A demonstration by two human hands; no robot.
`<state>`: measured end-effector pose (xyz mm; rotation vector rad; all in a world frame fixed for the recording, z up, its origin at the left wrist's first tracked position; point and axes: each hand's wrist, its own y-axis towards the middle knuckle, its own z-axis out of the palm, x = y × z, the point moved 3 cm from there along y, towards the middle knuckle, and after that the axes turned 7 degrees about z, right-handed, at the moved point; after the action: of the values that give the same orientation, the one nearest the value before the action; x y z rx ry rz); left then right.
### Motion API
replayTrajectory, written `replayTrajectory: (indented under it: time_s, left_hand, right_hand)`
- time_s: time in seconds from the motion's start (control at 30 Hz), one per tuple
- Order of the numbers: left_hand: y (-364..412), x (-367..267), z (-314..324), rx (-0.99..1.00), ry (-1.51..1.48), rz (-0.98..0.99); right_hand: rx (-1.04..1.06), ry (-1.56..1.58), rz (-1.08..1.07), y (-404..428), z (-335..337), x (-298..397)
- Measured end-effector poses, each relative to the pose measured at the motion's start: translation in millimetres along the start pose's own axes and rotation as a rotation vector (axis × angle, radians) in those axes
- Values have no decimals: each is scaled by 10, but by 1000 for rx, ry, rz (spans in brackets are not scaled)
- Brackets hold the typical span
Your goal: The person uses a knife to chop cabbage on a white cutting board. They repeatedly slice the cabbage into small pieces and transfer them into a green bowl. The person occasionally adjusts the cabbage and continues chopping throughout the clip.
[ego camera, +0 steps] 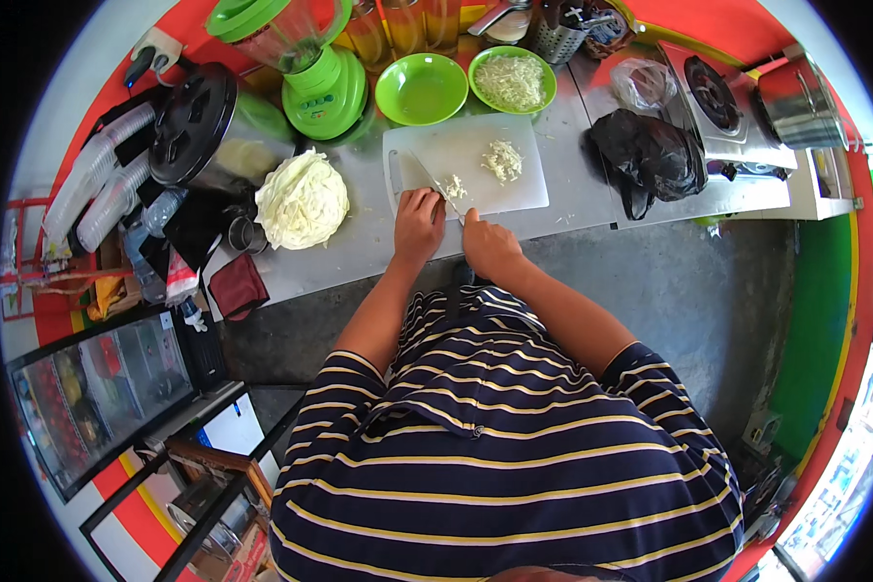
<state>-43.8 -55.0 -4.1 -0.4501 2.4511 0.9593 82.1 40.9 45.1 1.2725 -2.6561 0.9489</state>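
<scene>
My right hand (490, 246) is closed on the handle of a kitchen knife (433, 178), whose blade slants up and left over a white cutting board (472, 134). At the board's front edge, my left hand (418, 222) rests with bent fingers beside the blade; whether something lies under them is hidden. Shredded cabbage (456, 187) lies in a small heap by the blade, and a larger heap (503, 161) sits farther right. Left of the board is a partly peeled cabbage head (302, 199). Behind it, a green bowl (512, 57) holds shredded cabbage, beside another green bowl (421, 87) with no shreds visible.
A green blender (325, 94) and a large lidded pot (196, 127) stand at the back left. A dark red cloth (238, 286) lies at the counter's left edge. To the right are a black plastic bag (648, 154) and a gas stove (749, 138) bearing a metal pot (800, 105).
</scene>
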Motion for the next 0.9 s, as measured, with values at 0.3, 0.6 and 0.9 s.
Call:
replayTrajectory:
  time_s: [0.3,0.6,0.9]
  left_hand:
    - [-46,37,33,0,-34,-113]
    - [-56,45,51,-27,1,-69]
    - [-49,64,68,-60,-36,-123]
  right_hand:
    - [62,-69,-40,63,-89,56]
    - [24,-33,11,70,94,29]
    - [-46,-8,-4,9,137,13]
